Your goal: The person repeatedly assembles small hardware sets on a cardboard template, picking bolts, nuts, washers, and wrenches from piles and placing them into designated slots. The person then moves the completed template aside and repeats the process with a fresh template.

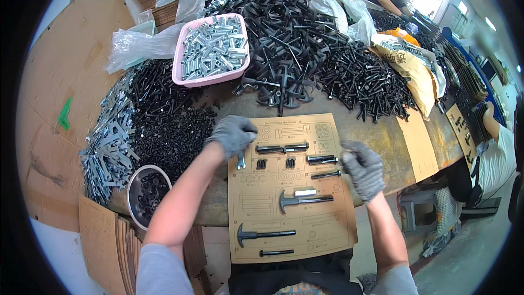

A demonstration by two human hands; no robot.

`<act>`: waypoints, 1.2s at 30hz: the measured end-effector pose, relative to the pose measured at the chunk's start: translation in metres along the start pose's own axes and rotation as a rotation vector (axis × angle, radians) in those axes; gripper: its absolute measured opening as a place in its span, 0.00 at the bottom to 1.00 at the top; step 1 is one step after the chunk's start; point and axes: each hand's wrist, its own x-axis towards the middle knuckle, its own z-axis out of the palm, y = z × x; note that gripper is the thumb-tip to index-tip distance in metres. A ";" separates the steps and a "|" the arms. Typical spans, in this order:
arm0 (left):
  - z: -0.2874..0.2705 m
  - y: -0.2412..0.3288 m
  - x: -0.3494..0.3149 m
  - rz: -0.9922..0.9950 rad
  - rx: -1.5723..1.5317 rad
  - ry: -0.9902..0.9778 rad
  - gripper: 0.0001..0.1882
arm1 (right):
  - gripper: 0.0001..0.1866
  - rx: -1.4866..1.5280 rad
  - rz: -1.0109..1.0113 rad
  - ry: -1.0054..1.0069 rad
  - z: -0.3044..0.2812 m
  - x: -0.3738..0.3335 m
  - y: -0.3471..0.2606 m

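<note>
We position the cardboard sheet point(267, 187) at the near edge of the table point(207, 202), its lower part extending past that edge toward our body. Both hands wear grey gloves.

Left hand point(233, 133): located at the sheet's upper left corner. The fingers are curled inward, tips directed right. We cannot tell whether they grip a part. The silver wrench point(240, 160) is just below these fingers, jaw end toward us; contact with the glove cannot be confirmed.

Right hand point(363, 170): located at the sheet's right edge. The fingers are bent, with the thumb and index tips close together; we cannot tell whether anything is held between them. The paired black bolts point(322, 159) lie just left of these fingertips, and the single black bolt point(326, 174) lies just beneath the pair, its head toward the glove.

Between the hands, two black bars point(269, 149) lie end to end across the upper sheet. Well below the fingers, we locate the upper black hammer point(305, 200) with a silver sleeve point(304, 193) beside its handle, then the lower black hammer point(273, 234), both heads to the left.
</note>
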 end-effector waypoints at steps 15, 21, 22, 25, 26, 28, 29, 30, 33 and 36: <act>-0.113 -0.025 -0.091 -0.066 0.533 0.196 0.14 | 0.11 0.006 0.028 -0.028 -0.004 0.009 0.018; -0.117 -0.115 -0.227 -0.358 0.865 0.127 0.17 | 0.10 0.081 0.142 0.038 -0.006 0.001 0.025; -0.108 -0.124 -0.230 -0.384 0.861 0.188 0.16 | 0.10 0.095 0.115 0.020 0.000 0.000 0.020; -0.108 -0.122 -0.221 -0.438 0.547 0.170 0.12 | 0.10 0.004 -0.018 -0.040 0.012 -0.003 0.005; -0.114 -0.124 -0.224 -0.427 0.534 0.167 0.11 | 0.11 -0.020 -0.039 -0.039 0.014 -0.006 0.003; -0.122 -0.127 -0.222 -0.465 0.365 0.185 0.09 | 0.12 -0.069 -0.124 -0.053 0.010 -0.008 0.003; -0.127 -0.127 -0.220 -0.472 0.296 0.204 0.09 | 0.13 -0.051 -0.109 -0.049 0.007 -0.011 0.003; -0.131 -0.129 -0.221 -0.467 0.224 0.218 0.08 | 0.13 0.033 -0.098 -0.045 0.003 -0.011 0.013; -0.136 -0.146 -0.231 -0.538 0.003 0.243 0.06 | 0.13 0.068 -0.011 -0.071 0.001 -0.013 0.016; -0.135 -0.146 -0.236 -0.570 -0.151 0.284 0.06 | 0.13 0.049 0.006 -0.086 0.002 -0.017 0.018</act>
